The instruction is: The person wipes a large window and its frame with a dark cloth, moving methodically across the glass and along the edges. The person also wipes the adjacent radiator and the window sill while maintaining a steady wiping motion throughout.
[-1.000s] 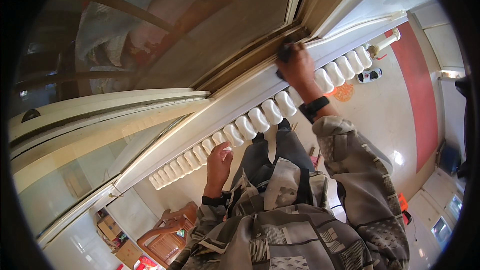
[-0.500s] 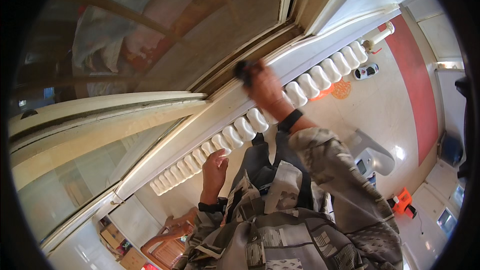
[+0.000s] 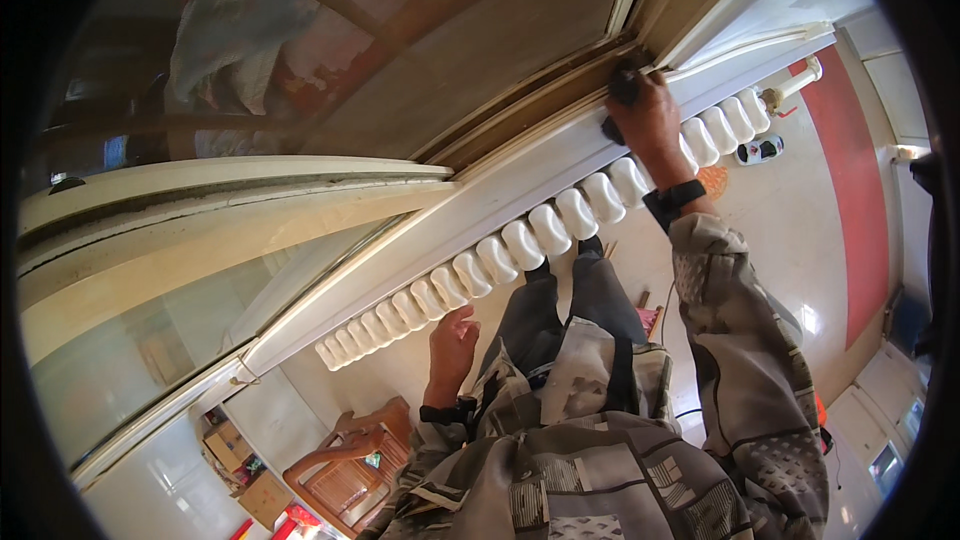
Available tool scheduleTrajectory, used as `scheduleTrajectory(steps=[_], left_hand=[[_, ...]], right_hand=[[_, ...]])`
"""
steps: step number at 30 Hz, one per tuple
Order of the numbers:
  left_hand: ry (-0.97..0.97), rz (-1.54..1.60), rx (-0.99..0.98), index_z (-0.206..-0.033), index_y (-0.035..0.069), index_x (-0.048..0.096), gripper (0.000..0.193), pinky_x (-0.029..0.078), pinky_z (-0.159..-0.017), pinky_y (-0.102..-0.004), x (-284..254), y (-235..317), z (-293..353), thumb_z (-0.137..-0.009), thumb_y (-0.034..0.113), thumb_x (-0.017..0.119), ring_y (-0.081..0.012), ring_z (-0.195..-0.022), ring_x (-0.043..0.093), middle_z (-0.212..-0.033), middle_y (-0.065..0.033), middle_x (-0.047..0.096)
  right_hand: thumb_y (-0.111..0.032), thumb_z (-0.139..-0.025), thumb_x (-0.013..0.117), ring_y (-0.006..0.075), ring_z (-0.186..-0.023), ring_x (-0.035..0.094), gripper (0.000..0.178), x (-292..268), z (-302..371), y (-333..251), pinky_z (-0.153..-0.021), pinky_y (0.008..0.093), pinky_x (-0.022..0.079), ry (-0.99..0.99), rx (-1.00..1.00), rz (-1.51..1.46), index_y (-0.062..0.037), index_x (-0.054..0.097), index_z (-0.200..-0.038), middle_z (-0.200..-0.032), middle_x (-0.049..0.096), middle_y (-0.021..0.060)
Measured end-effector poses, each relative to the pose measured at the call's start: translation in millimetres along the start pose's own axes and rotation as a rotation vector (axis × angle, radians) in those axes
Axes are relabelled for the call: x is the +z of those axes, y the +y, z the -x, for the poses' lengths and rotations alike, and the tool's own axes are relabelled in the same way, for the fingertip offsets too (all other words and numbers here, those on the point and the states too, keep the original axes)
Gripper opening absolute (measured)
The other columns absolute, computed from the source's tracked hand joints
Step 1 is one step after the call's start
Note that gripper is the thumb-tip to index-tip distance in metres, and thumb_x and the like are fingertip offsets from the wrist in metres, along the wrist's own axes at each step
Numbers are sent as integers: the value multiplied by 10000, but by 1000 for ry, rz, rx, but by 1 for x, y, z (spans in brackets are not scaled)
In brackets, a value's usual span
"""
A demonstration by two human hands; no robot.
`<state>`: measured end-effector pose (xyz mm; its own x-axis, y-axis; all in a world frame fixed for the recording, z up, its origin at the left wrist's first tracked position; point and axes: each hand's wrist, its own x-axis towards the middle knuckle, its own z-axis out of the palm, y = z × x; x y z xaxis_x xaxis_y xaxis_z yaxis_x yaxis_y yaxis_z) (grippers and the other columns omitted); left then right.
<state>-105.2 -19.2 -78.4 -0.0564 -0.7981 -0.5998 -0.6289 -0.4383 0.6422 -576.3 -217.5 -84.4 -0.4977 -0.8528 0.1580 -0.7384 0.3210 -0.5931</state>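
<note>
The right hand is clamped on a dark cloth, wiping the white window sill's far end; the left hand, fingers loose, rests by the white ribbed radiator.

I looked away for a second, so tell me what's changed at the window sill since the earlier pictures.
The right hand slid its dark cloth left along the window sill, then back right toward the corner of the frame. It kept hold of the cloth throughout. The left hand stayed by the white radiator.
</note>
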Motion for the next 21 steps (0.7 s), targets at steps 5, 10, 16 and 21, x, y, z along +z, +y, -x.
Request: scheduleTrajectory(steps=[5, 10, 16, 21], left_hand=[[35, -64, 113, -1371, -13, 730, 374, 626, -938, -391, -4, -1, -2, -1022, 121, 752, -271, -1070, 809, -1224, -183, 810], [38, -74, 50, -1365, -22, 729, 370, 621, -933, -370, -14, 1, -3, -1020, 110, 753, -245, -1063, 801, -1209, -176, 814], [60, -39, 75, -1365, -30, 724, 385, 628, -941, -395, -23, -19, 0, -1010, 115, 755, -290, -1058, 810, -1219, -206, 807], [4, -85, 80, -1368, -32, 733, 398, 622, -953, -354, -27, -18, 2, -1010, 141, 760, -226, -1103, 797, -1204, -166, 823]], right_hand=[[-259, -833, 861, 449, -1010, 732, 490, 51, 55, -54, -885, 557, 610, -73, -15, -56, -39, 700, -1240, -1158, 724, 237], [-210, -780, 902, 401, -1088, 697, 617, 92, 130, -143, -932, 497, 626, -209, -136, -239, -50, 692, -1338, -1341, 649, 193], [-209, -796, 855, 403, -989, 754, 506, 88, 134, -166, -885, 485, 641, -334, -122, -377, -10, 765, -1252, -1195, 699, 185], [-336, -960, 864, 239, -772, 811, 399, 67, 95, -132, -617, 381, 654, -711, 539, -1047, 16, 785, -1129, -905, 814, 94]])
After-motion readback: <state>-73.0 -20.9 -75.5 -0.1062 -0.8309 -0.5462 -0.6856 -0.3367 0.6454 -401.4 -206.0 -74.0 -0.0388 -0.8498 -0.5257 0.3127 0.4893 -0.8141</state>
